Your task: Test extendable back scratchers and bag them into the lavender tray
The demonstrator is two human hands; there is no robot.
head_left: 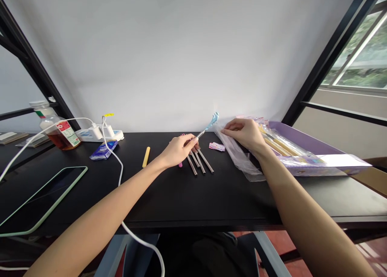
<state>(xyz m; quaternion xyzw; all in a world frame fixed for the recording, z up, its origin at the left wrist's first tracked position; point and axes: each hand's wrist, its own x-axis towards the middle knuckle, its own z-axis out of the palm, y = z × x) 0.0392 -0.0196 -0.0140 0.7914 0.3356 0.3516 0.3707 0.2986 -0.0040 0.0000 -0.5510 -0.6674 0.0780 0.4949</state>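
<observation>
Pinched in my left hand [178, 151] is a thin tool with a silver shaft and a curved light blue and white head [215, 117], tilted up to the right. Several slim metal rods [206, 161] lie on the black desk just under this hand. A pink stick [180, 164], mostly hidden, is beside them. My right hand [242, 132] is closed, thumb against fingers, on the upper end of a clear plastic bag [238, 158] that hangs down onto the desk. Between the hands rests a small pink and purple eraser-like piece [217, 146].
Right of my hand, a purple box [305, 138] holds wrapped yellow-handled tools [281, 146]. A yellow stick [146, 157] lies to the left, with a blue packet [104, 149], a power strip [116, 135], a bottle [57, 134], a phone [42, 200] and a white cable [121, 172] farther left.
</observation>
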